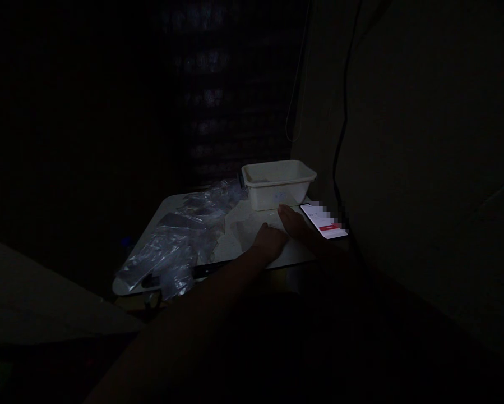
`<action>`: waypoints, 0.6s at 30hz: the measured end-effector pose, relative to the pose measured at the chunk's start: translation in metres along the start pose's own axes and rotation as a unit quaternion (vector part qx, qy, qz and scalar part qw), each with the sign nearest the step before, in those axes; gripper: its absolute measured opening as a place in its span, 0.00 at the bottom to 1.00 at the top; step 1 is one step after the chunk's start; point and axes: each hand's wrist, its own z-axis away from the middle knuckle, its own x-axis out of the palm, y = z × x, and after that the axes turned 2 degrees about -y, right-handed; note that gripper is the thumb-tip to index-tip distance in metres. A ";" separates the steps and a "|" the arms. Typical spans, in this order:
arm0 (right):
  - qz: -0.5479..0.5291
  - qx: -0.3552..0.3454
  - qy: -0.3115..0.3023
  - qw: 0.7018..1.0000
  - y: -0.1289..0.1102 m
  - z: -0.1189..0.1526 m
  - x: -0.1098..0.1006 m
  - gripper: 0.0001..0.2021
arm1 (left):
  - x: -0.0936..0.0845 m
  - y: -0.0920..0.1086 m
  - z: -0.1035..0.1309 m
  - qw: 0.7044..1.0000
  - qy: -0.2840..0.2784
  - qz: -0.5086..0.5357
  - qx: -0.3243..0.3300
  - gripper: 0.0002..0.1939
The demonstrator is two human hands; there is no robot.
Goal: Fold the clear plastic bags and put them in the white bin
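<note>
On the small white table (pixel 230 247), my left hand (pixel 272 242) is low over the surface, its fingers curled; darkness hides what they hold, if anything. Just beyond and to the right, my right hand (pixel 294 222) reaches in with its fingers stretched out, close to the front of a white plastic tub (pixel 277 193). A faint, clear plastic sheet or bag (pixel 245 231) appears to lie flat beside my left hand. Crumpled clear plastic bags (pixel 178 241) spread over the table's left part.
A phone with a lit screen (pixel 324 221) lies at the table's right edge. A dark cable (pixel 345 112) hangs down the right wall above it. Behind the table is a dark shuttered or blind-covered surface (pixel 209 98). A pale panel (pixel 37 292) stands at lower left.
</note>
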 end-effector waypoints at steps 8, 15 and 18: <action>-0.108 0.088 0.025 0.990 0.002 -0.001 -0.016 0.20 | -0.010 -0.004 -0.003 0.997 0.017 0.064 -0.043 0.12; -0.405 0.207 -0.047 0.889 0.012 -0.014 -0.019 0.29 | -0.033 -0.058 0.017 0.753 0.121 0.625 -0.168 0.04; -0.505 0.204 -0.142 0.827 -0.002 -0.012 -0.021 0.35 | -0.039 -0.075 0.030 0.602 0.142 0.759 -0.201 0.05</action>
